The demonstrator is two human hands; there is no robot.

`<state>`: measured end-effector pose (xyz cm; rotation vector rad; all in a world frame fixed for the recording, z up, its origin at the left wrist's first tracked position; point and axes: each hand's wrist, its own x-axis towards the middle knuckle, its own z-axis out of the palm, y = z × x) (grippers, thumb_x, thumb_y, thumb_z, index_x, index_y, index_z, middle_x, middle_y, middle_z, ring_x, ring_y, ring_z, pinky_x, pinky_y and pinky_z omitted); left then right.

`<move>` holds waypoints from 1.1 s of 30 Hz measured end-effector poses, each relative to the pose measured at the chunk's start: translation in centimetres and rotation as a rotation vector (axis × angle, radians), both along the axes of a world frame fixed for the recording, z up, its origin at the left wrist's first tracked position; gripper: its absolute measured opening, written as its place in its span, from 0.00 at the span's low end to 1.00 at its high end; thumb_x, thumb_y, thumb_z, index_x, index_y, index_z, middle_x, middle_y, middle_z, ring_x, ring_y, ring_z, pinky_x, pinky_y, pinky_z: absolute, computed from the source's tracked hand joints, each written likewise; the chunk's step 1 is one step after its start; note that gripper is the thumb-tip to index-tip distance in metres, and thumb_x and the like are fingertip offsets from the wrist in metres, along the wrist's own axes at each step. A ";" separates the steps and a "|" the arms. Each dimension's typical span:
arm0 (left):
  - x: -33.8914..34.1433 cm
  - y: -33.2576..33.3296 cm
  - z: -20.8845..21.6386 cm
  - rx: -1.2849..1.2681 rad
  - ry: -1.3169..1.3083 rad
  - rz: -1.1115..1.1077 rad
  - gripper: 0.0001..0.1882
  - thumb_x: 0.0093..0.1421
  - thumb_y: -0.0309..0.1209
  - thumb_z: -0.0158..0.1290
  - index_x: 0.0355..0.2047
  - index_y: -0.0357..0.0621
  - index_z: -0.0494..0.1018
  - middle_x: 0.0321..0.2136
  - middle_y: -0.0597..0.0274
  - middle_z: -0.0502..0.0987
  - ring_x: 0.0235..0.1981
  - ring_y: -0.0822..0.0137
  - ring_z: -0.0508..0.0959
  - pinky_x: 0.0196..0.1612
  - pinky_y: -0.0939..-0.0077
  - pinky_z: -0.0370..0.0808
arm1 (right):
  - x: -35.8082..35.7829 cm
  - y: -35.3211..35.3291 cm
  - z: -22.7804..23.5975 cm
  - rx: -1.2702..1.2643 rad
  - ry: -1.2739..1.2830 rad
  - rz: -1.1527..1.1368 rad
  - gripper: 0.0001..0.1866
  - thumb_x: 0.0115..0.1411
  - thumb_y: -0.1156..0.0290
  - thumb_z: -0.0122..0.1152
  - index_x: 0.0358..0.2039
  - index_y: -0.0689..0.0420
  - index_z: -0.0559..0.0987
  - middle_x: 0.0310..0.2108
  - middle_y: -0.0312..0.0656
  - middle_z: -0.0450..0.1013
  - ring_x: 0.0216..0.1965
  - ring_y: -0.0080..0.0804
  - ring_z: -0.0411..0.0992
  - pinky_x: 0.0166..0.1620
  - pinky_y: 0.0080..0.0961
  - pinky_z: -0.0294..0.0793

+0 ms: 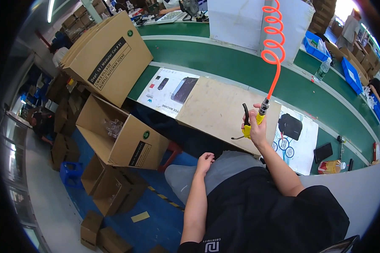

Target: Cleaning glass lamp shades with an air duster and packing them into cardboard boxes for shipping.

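My right hand (pixel 257 128) grips a yellow air blow gun (pixel 248 130) with a black lever and a thin bent nozzle. An orange coiled air hose (pixel 276 63) comes down from above and joins the gun by a metal coupling (pixel 264 106). The gun is over a brown cardboard sheet (pixel 223 105) on the bench, near its right part. My left hand (pixel 205 162) lies on my grey-trousered thigh, fingers loosely curled in, and nothing shows in it.
An open carton (pixel 145 145) with clear plastic pieces stands left of me. Behind it, a larger carton (pixel 109 59) leans at the green bench (pixel 173 44). To the right are a printed white board (pixel 304 147), a black phone (pixel 323 152), a drink bottle (pixel 331 167) and blue bins (pixel 316 46).
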<state>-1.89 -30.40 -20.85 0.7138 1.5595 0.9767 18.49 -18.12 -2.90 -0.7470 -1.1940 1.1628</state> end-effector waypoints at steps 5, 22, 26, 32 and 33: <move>0.0 -0.1 0.0 0.008 0.002 0.000 0.08 0.63 0.28 0.50 0.40 0.40 0.75 0.34 0.61 0.79 0.31 0.73 0.77 0.34 0.81 0.72 | -0.1 -0.6 0.0 0.024 -0.012 -0.025 0.17 0.68 0.64 0.47 0.51 0.54 0.56 0.27 0.41 0.68 0.20 0.26 0.70 0.24 0.22 0.72; 0.2 -0.7 0.9 0.001 0.022 -0.002 0.09 0.63 0.28 0.49 0.41 0.40 0.75 0.34 0.60 0.79 0.31 0.72 0.78 0.34 0.80 0.72 | -0.5 -2.1 -1.7 0.024 -0.030 -0.034 0.13 0.67 0.70 0.48 0.48 0.56 0.57 0.30 0.41 0.67 0.25 0.23 0.69 0.26 0.20 0.74; 0.3 -0.7 0.8 -0.013 0.039 -0.007 0.09 0.63 0.28 0.50 0.41 0.39 0.75 0.34 0.60 0.79 0.32 0.72 0.78 0.34 0.81 0.73 | -0.7 -2.2 -2.1 0.033 -0.098 -0.008 0.13 0.66 0.71 0.50 0.47 0.56 0.58 0.32 0.40 0.66 0.29 0.23 0.69 0.27 0.20 0.73; 0.7 -0.3 0.8 -0.014 0.022 -0.025 0.09 0.63 0.28 0.50 0.41 0.39 0.75 0.33 0.60 0.78 0.32 0.72 0.78 0.35 0.81 0.73 | 1.6 -0.9 -1.0 0.021 -0.282 -0.003 0.13 0.65 0.72 0.51 0.46 0.56 0.60 0.30 0.39 0.66 0.26 0.21 0.68 0.26 0.18 0.72; 0.7 -0.3 0.8 -0.018 0.021 -0.048 0.09 0.63 0.28 0.50 0.41 0.39 0.75 0.33 0.60 0.78 0.32 0.72 0.78 0.35 0.81 0.73 | 1.9 -0.9 -1.0 0.014 -0.284 -0.025 0.13 0.65 0.72 0.51 0.46 0.56 0.60 0.30 0.39 0.66 0.26 0.21 0.68 0.26 0.18 0.72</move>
